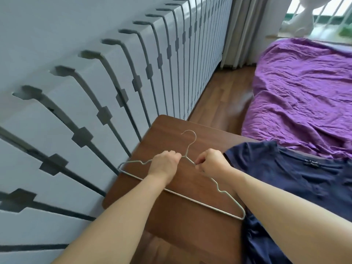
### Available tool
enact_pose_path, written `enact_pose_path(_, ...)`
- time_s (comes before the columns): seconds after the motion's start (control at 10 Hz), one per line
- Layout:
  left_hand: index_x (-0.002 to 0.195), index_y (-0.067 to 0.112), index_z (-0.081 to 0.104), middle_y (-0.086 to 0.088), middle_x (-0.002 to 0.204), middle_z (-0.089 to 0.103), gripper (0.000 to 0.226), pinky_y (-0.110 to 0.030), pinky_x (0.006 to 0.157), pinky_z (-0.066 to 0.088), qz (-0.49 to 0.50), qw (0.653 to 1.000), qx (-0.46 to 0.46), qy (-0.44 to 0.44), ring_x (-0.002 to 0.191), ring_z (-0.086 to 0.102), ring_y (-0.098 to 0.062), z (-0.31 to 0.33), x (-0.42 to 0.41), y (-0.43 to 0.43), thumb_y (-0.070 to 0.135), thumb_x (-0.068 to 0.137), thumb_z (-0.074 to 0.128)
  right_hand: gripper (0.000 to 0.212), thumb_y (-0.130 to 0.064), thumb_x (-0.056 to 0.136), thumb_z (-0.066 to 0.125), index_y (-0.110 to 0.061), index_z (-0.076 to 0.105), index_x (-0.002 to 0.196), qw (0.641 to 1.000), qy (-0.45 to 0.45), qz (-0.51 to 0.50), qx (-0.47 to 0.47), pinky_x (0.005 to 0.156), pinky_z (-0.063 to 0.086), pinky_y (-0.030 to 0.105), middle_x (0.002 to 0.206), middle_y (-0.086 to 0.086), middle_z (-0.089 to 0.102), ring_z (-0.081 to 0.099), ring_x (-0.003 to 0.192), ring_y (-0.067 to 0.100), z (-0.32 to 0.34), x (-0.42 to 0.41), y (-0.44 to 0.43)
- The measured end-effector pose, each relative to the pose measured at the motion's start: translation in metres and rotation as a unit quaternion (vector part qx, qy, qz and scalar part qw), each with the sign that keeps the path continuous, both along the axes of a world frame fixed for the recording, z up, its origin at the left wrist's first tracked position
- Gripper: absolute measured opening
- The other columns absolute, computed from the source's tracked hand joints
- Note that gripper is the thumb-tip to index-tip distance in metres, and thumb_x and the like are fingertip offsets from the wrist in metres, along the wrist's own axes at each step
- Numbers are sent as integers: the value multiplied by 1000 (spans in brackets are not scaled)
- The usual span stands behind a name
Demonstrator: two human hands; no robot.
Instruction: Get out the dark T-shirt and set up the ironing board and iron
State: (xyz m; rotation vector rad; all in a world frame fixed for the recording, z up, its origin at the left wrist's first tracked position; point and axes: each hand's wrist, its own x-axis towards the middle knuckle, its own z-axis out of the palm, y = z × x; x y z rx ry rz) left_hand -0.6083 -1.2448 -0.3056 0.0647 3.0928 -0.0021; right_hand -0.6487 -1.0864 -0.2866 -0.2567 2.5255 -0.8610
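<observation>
A brown table (192, 221) sits at six o'clock, a purple bedsheet (304, 88) at two, grey curtain (245, 31) at twelve.

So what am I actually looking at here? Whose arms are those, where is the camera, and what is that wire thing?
There is no machine here: those are a person's two bare arms, filmed by one wide-angle camera worn on the head, looking forward and down. That is why the wall panels bend. The left hand and right hand each grip a thin wire clothes hanger, one either side of its hook, over a brown wooden table. The hanger is bare. A dark blue T-shirt lies on the right side of the table, next to a bed with a purple sheet. No ironing board or iron shows in this picture.
</observation>
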Motion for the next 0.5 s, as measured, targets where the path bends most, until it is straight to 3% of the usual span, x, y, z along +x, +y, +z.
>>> enact_pose_path(0.3, 108, 12, 59, -7, 107, 58, 29, -35, 73, 44, -50, 998, -4, -46, 102, 54, -26, -30, -24, 0, 6, 95, 34, 10, -10, 76, 70, -15, 77, 82, 998, -15, -57, 32, 64, 45, 21, 73, -2, 63, 59, 71, 15, -38, -9, 3)
enact_pose_path(0.5, 106, 13, 61, -5, 107, 59, 23, -35, 73, 45, -46, 998, 20, -31, 100, 55, -25, -32, -30, 0, 15, 98, 39, 16, -12, 81, 63, -14, 76, 91, 995, 12, -93, 22, 77, 47, 23, 94, 1, 70, 61, 88, 18, -30, -7, 7)
